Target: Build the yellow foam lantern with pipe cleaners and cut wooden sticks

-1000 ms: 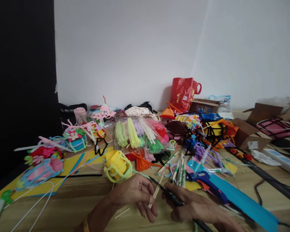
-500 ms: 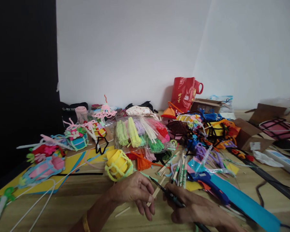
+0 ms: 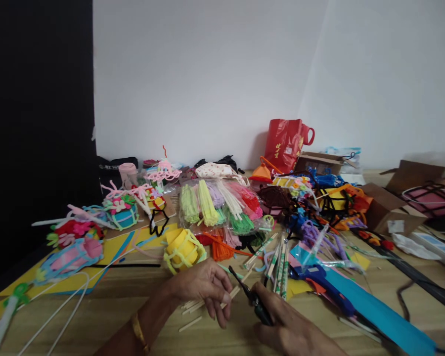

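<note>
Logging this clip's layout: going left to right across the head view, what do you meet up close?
Pink-and-blue basket, yellow foam basket, left hand, black tool, right hand, blue glue gun, teal foam strip.

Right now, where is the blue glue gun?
The blue glue gun lies right of centre in the head view, beside the turquoise foam strip, beyond the right hand.

Right hand (image 3: 285, 331) is wrapped around a small black-handled cutter (image 3: 255, 302), tip angled up-left toward the left hand (image 3: 203, 289). That one's just beside it, fingers over a few short cut wooden sticks (image 3: 207, 305); can't tell if it's actually pinching one. Gold bangle (image 3: 139, 331) on that wrist. Just past the left hand sits a yellow pipe-cleaner basket (image 3: 183, 249), a bundle of chopsticks (image 3: 280, 267) lies right above the cutter, and a blue glue gun (image 3: 319, 282) is off to the right of the grip. Bags of pipe cleaners (image 3: 218, 207) are farther ahead.
</note>
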`<state>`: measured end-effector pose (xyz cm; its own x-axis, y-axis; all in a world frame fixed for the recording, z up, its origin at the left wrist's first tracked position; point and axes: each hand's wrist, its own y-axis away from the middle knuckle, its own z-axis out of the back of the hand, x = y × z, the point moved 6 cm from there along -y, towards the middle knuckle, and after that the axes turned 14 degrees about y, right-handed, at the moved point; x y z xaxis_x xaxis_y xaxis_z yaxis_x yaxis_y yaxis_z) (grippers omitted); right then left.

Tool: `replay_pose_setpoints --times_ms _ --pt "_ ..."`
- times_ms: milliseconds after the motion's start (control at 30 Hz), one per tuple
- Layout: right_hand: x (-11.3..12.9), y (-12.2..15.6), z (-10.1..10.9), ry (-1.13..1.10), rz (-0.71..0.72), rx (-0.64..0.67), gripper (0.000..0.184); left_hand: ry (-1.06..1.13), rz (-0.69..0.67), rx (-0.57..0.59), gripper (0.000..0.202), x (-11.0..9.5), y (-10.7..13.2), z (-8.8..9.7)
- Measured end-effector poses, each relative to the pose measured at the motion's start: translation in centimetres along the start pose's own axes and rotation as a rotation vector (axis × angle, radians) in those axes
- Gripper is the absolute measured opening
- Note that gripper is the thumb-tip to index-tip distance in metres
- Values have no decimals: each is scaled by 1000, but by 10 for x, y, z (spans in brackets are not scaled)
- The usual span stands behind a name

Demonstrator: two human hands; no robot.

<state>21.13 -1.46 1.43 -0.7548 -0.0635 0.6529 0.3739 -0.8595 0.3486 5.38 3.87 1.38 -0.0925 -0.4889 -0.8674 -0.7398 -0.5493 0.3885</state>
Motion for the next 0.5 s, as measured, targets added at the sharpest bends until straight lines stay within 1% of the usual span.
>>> replay_pose_setpoints --times_ms 167,300,400,500 --pt "-2 -7 -4 82 -14 -8 54 0 12 19 33 6 -9 9" --pt "-12 -16 -4 37 -47 -44 49 -24 21 14 31 3 -18 12" --pt "-17 -20 6 -39 -22 -112 52 -39 7 28 30 -5 -33 15" --pt "-22 -21 19 -70 -41 -132 53 -70 10 81 30 -16 -54 16"
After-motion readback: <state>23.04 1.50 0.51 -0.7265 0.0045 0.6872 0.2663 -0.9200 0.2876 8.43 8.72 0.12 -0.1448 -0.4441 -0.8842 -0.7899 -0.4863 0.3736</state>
